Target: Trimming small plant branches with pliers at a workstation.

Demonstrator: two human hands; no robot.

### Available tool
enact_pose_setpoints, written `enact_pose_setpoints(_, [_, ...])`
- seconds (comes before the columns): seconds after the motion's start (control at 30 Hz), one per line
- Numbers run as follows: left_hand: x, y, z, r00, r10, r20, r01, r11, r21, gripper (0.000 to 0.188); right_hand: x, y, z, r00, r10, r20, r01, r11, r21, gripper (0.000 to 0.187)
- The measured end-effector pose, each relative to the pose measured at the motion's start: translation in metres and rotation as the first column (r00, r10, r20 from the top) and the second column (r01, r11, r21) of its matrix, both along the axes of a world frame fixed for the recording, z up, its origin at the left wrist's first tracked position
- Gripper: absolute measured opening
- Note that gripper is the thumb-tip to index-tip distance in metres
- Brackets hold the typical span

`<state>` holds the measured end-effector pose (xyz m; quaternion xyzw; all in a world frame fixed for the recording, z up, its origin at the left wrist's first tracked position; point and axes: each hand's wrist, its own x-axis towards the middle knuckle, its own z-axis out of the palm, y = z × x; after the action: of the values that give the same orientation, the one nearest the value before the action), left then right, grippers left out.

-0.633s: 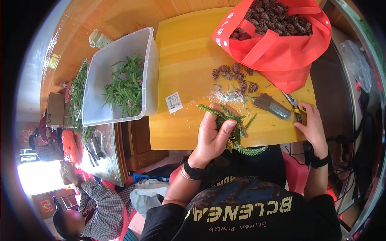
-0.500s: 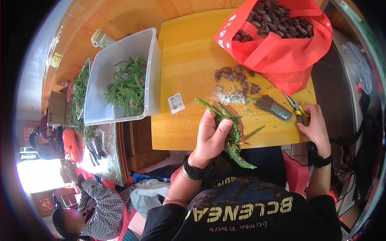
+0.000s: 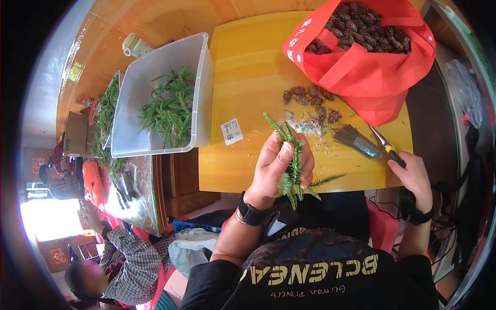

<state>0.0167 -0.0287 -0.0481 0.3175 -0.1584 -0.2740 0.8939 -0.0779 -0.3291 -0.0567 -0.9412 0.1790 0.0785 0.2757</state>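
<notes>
My left hand (image 3: 276,168) is closed around a bunch of green conifer sprigs (image 3: 292,160) above the near edge of the yellow table (image 3: 248,77). My right hand (image 3: 413,175) grips the yellow-handled scissors (image 3: 385,144) at the table's right edge, blades pointing up-left. A bundle of dark sticks in a clear wrapper (image 3: 354,140) lies just left of the scissors. Several brown pine cones (image 3: 310,103) lie loose on the table beyond my left hand.
A red bag (image 3: 367,57) full of pine cones sits at the back right. A clear plastic bin (image 3: 165,98) with green sprigs stands left of the table. A white label (image 3: 232,131) lies on the table. Another person (image 3: 119,258) works at lower left.
My left hand turned the sprigs more upright and drew them together. My right hand closed on the scissors and pulled them toward the table's right edge.
</notes>
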Motion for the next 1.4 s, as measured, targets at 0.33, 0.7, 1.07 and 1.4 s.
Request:
enact_pose_setpoints(0.33, [0.002,-0.010,-0.004,0.992,-0.124,-0.027,0.124,0.992,-0.015,0.028,-0.015,0.026,0.060,0.923,0.149,0.356,-0.250,0.934,0.256,0.024])
enact_pose_setpoints(0.7, [-0.015,-0.015,0.006,0.929,0.139,0.344,-0.228,0.945,0.234,0.025,0.026,0.093,0.053,0.600,0.454,0.659,-0.571,0.820,-0.044,0.026])
enact_pose_setpoints(1.07, [-0.015,-0.010,-0.001,0.752,0.238,0.614,-0.481,0.836,0.265,0.028,0.032,0.111,0.051,0.543,0.479,0.690,-0.563,0.817,-0.123,0.026])
enact_pose_setpoints(1.4, [-0.010,0.002,-0.010,0.684,0.184,0.706,-0.496,0.826,0.266,0.026,0.031,0.116,0.047,0.514,0.499,0.698,-0.566,0.809,-0.162,0.028])
